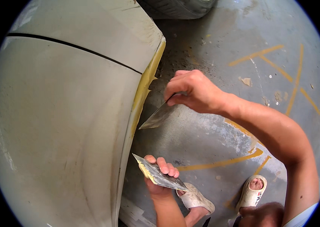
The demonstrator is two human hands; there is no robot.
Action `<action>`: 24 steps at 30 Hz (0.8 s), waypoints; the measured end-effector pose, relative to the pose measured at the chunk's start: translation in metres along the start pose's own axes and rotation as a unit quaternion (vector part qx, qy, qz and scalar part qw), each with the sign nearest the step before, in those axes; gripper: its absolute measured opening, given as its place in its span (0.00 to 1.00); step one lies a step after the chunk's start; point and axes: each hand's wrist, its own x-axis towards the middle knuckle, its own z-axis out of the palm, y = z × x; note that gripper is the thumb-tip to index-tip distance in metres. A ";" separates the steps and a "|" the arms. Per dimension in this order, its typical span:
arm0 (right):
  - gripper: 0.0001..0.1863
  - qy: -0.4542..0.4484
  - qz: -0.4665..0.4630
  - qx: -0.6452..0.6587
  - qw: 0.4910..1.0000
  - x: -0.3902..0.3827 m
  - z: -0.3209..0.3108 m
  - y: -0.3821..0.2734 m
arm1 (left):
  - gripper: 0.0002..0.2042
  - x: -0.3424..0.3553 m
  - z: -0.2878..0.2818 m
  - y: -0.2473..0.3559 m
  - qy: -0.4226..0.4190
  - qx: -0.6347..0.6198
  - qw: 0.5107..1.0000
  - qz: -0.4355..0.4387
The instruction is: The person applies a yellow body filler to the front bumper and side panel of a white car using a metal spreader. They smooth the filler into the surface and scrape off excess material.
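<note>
Low along the edge of a pale car body panel (61, 121) runs a strip of yellow body filler (141, 90), with a few ragged points sticking out. My right hand (194, 90) pinches a thin metal spreader (158, 116) whose far corner points toward the filled edge, with a small gap seen between them. Nearer to me, my left hand (157, 188) grips a flat metal plate (163, 178), fingers over one side. Yellow filler (144, 171) is smeared along the plate's left edge, and dark smudges mark its face.
A dark tyre (178, 8) stands at the top. The grey floor (213, 143) carries yellow painted lines (224, 164), a worn white patch and scattered grit beside the car. My feet, in white sandals (253, 195), are at the bottom. A black panel gap (76, 48) crosses the bodywork.
</note>
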 end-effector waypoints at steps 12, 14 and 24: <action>0.07 0.085 0.004 -0.099 0.991 0.026 -0.019 0.014 | 0.22 -0.006 -0.008 -0.006 0.000 -0.020 1.000 -0.018; 0.06 0.106 0.024 -0.110 0.988 0.027 -0.031 0.016 | 0.23 -0.005 -0.008 -0.006 -0.006 -0.006 1.000 -0.023; 0.04 0.216 0.070 -0.068 0.972 0.010 -0.107 0.048 | 0.17 0.000 -0.009 -0.004 -0.008 -0.022 0.999 -0.030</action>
